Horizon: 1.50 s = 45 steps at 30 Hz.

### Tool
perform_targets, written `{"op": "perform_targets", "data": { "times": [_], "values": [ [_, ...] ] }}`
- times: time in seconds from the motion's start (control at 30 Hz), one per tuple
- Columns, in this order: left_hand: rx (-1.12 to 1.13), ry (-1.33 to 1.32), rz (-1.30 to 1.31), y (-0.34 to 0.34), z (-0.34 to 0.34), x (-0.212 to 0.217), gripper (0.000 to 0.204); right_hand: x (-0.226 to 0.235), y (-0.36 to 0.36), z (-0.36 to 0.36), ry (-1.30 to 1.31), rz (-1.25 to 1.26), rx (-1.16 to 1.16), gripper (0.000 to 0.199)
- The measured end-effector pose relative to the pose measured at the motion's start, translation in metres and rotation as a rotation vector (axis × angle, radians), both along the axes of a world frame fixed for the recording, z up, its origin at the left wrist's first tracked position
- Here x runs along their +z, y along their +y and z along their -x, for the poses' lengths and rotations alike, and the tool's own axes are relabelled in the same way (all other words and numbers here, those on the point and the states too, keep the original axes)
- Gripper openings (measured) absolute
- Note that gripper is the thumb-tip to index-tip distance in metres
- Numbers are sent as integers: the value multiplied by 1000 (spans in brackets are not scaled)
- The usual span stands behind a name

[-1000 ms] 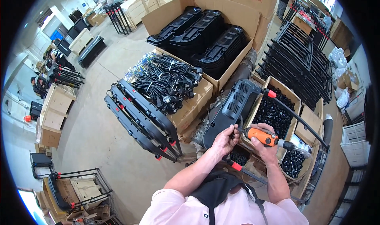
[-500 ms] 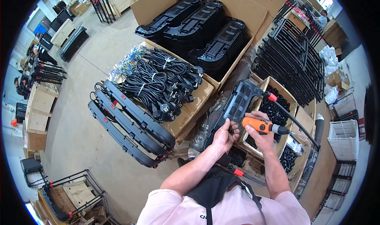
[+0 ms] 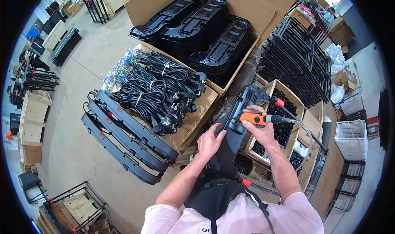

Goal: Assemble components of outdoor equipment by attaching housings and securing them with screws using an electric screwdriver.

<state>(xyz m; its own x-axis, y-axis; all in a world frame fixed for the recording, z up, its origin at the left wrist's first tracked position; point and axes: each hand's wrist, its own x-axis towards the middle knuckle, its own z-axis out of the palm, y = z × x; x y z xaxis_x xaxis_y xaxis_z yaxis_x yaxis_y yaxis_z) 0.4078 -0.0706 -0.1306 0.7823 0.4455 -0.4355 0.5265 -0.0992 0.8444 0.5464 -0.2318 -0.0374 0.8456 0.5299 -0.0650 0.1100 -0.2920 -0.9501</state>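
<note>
A long black plastic housing (image 3: 231, 149) with vent slots lies slanted in front of me, on a frame with red-ended tubes. My left hand (image 3: 210, 143) grips its left edge, thumb and forefinger closed there. In my right hand (image 3: 263, 132) is an orange air screwdriver (image 3: 252, 119), fingers wrapped round its body. The tool lies over the housing below the vents, its hose (image 3: 299, 123) trailing right. Its tip is hidden, so contact with a screw cannot be made out.
Bins of small black parts (image 3: 281, 114) stand at the right. Bundled power cords (image 3: 150, 84) cover a cardboard surface at the left, beside three curved black housings (image 3: 127, 131). Behind is a carton of black covers (image 3: 224, 49). Stacked black frames (image 3: 298, 55) stand farther right.
My left hand has moved left from the housing's middle to its edge. The screwdriver has shifted left, from beside the housing to over it. The view has shifted slightly.
</note>
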Motion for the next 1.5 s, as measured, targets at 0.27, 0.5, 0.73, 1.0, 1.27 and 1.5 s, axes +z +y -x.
{"op": "perform_targets", "data": {
  "times": [0.27,0.5,0.73,1.0,1.27,1.5],
  "values": [
    [-112,-241,-375,-10,-10,-41,49,7,6,-6,23,-16,13,50],
    [-130,-219,-338,-9,-10,-37,46,1,6,-8,25,15,47,54],
    [-109,-228,-297,-10,-8,-41,45,-11,11,-9,-80,71,112,53],
    [158,-317,195,-19,7,-45,26,-10,22,-13,-174,221,166,38],
    [85,-212,1156,-61,56,-48,28,-19,21,-20,-205,103,207,36],
    [146,-240,1145,-70,62,-39,25,-21,15,-14,-204,35,179,44]
  ]
}}
